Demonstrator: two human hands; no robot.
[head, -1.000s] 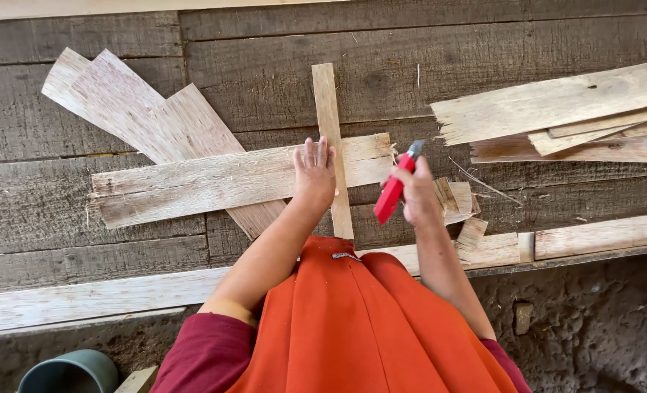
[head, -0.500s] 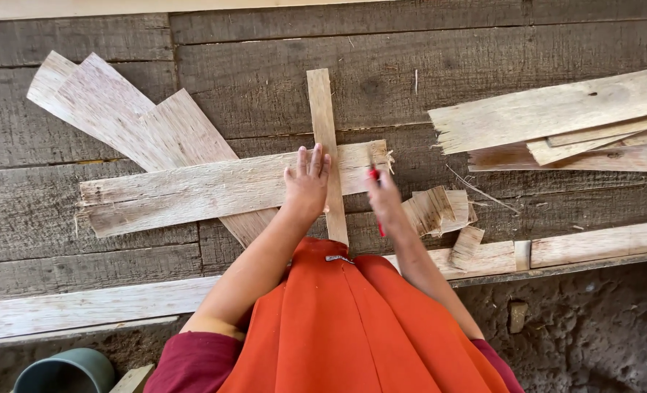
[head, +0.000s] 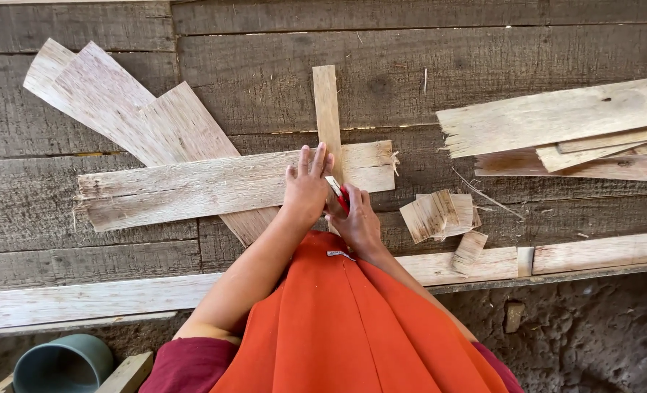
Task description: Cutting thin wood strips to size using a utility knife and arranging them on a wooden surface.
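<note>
- We press our left hand [head: 305, 191] flat, fingers stretched out, on a wide pale wood slat [head: 221, 185] that lies crosswise on the dark plank floor [head: 483, 51].
- Our right hand [head: 357, 222] is clenched around a red-handled cutter [head: 338, 192], just beside the left hand; its tip meets a narrow upright strip [head: 327, 109] that crosses the wide slat.
- The narrow strip runs away from us, its far end resting on the bare planks.
- Behind the wide slat, two broader boards [head: 120, 109] fan out toward the upper left, partly under it.
- To the right, small offcuts [head: 440, 215] sit near our right hand, and a stack of longer boards [head: 563, 124] lies well apart at the right edge.
- A long light batten [head: 600, 251] edges the floor nearest us.
- Our orange garment [head: 338, 327] fills the lower middle, and a grey-green pot [head: 61, 364] sits at the lower left on the earth.
</note>
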